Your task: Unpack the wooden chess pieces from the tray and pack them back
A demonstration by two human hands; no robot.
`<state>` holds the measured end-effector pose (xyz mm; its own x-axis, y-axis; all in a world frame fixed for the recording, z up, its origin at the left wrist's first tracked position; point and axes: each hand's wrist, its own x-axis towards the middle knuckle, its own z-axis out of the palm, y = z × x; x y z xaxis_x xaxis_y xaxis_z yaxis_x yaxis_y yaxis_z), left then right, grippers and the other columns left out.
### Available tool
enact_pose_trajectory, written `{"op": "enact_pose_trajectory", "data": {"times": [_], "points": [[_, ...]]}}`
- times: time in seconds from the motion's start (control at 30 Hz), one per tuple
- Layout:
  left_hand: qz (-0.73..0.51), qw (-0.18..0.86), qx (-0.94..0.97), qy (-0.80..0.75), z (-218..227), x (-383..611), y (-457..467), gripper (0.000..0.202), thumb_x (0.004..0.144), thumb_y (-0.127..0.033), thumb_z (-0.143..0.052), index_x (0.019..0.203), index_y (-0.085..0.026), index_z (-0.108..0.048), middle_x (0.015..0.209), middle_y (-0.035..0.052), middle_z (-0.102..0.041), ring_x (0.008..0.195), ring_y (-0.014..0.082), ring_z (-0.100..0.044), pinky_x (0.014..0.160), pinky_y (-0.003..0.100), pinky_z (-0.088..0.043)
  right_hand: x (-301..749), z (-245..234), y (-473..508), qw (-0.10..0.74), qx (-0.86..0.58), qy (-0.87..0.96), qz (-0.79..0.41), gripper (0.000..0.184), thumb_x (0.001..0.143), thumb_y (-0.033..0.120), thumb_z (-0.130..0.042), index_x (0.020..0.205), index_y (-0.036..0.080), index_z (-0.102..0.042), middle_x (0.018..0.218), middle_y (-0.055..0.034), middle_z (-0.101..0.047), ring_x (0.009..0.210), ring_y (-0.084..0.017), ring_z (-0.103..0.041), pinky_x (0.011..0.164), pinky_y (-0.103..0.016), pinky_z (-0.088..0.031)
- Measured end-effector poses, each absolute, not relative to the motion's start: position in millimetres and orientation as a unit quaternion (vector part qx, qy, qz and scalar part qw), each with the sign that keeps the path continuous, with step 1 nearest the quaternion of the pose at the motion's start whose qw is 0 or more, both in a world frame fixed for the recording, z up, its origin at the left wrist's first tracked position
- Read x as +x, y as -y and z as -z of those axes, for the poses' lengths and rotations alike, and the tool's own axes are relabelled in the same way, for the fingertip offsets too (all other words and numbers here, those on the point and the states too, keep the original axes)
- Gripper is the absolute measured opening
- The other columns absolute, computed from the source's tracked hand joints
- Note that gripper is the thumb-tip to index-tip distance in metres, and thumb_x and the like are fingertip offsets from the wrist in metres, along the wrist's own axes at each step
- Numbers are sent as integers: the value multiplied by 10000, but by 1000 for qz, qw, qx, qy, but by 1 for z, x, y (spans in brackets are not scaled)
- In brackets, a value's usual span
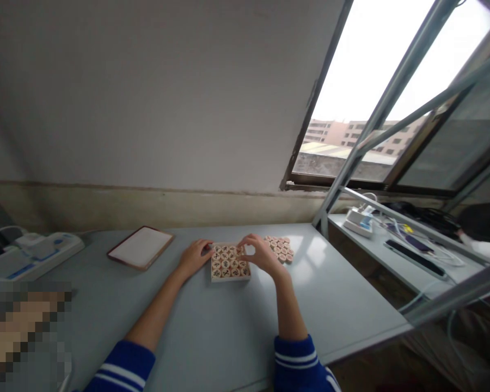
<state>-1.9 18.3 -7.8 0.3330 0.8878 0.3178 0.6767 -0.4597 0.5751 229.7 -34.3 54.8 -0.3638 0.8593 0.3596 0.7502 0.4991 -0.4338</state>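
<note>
A shallow pale box (231, 279) on the desk holds rows of round wooden Chinese chess pieces (226, 264) with dark characters facing up. At its left edge is my left hand (195, 258), the fingers bent along the back corner and the thumb against the side. My right hand (262, 255) reaches over the box's right back corner. Its thumb and index finger are curled around a chess piece there, partly hidden by the fingers. Just right of that hand, more chess pieces (281, 249) lie grouped flat on the desk.
A white board with a reddish-brown edge (141, 247) lies left of the box. Power strips stand at the far left (59, 245) and on the neighbouring desk (359, 222), beside cables and a dark phone-like slab (415, 259). A metal frame post (353, 158) rises at the right.
</note>
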Motion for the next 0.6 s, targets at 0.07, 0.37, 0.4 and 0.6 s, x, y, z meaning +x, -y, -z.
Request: {"op": "enact_pose_trajectory", "data": {"times": [0.07,0.37,0.4,0.6], "points": [[-304,176,798,-491,8,-2,-19,319,759,-385,-450,989,-203,-575,891,45,-584,863,173,-513,779,278,-389,253,-55,35,276,-546,788,-68,245,630,318,-690,846,223,-624,885,-20,-560,864,-171,-505,781,-294,-355],[-301,179,799,-489,6,-2,-17,323,762,-379,-437,994,-195,-569,927,50,-582,889,182,-506,787,286,-386,286,-31,34,196,-672,703,-125,295,607,307,-674,889,233,-628,711,18,-583,659,-125,-524,580,-226,-339],[-299,180,799,-490,6,-2,-18,323,761,-376,-439,995,-195,-568,924,48,-582,889,181,-506,788,286,-386,284,-31,33,195,-669,705,-129,324,608,285,-671,925,236,-627,718,15,-589,662,-125,-527,581,-224,-341],[-298,171,803,-488,8,-2,-19,322,770,-376,-431,1001,-194,-564,914,42,-579,888,174,-502,791,278,-380,281,-29,28,190,-654,719,-142,181,626,122,-607,778,178,-686,656,-19,-610,623,-126,-529,568,-216,-349]]}}
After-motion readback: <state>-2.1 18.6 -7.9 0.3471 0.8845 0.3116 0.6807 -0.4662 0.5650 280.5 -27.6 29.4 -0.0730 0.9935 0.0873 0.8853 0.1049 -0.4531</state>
